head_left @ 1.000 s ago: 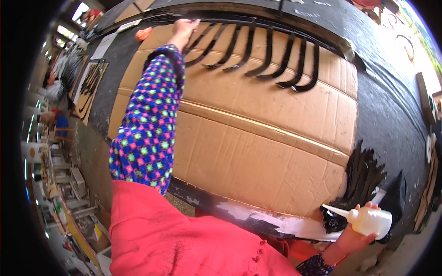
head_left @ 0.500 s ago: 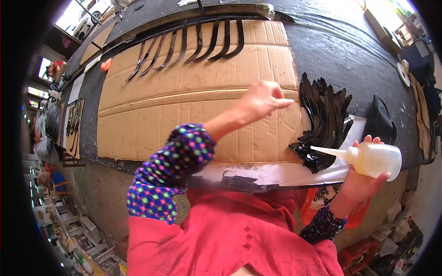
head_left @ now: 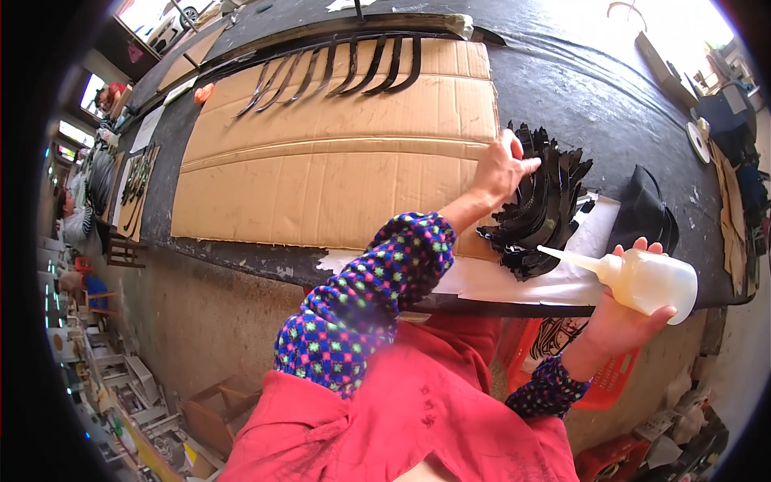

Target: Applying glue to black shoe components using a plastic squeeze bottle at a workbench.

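Note:
At the left edge of a fanned pile of glossy black curved strips (head_left: 550, 189), my left hand (head_left: 499, 167) has its fingers bent and touching the strips. Whether a strip is between those fingertips is hidden. My right hand (head_left: 622, 317) is wrapped round a translucent squeeze bottle (head_left: 658, 283) of pale yellowish liquid. The bottle lies tilted on its side, its long white nozzle pointing left at the pile's lower end. Several matching black strips (head_left: 377, 66) lie in a spaced row along the far side of a brown cardboard sheet (head_left: 337, 189).
A black cloth item (head_left: 645, 213) lies right of the pile, with white paper (head_left: 562, 289) beneath. A red plastic crate (head_left: 522, 357) sits below the table's near edge. At the far left are an orange lump (head_left: 204, 93) and another group of dark strips (head_left: 138, 181).
My left hand has moved right from above the cardboard to the pile's edge. The right hand keeps the bottle in nearly the same place. The view has shifted slightly.

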The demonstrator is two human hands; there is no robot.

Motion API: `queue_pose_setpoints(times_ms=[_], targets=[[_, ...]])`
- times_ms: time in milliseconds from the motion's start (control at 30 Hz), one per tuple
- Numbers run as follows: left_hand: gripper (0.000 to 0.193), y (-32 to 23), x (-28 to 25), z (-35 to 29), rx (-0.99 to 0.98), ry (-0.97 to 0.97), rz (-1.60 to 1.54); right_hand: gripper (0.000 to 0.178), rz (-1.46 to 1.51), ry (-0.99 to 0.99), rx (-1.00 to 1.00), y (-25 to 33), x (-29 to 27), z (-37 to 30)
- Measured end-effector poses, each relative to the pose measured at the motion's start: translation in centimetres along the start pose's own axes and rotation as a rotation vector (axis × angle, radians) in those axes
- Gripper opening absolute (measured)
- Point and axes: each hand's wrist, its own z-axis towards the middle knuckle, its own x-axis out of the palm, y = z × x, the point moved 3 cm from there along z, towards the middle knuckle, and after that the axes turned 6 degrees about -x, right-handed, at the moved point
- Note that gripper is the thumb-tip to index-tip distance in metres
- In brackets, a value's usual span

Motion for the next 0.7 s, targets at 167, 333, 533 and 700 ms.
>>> queue_pose_setpoints(times_ms=[167, 333, 533, 700], targets=[[0.046, -0.9, -4.6, -1.3, 0.004, 0.259, -0.816, 0.074, -0.084, -0.017, -0.005, 0.4, 0.0, -0.1], [0.042, 1.0, -9.9, -6.3, -0.316, 0.574, -0.816, 0.076, -0.083, -0.007, 0.039, -0.4, 0.5, -0.5], [0.044, 2.1, -13.7, -13.6, -0.536, 0.609, -0.556, 0.079, -0.093, -0.004, 0.145, -3.0, 2.5, -2.1], [0.054, 2.5, -15.3, -16.7, -0.418, 0.549, -0.161, 0.079, -0.038, 0.099, 0.252, -4.9, 3.9, -3.4]])
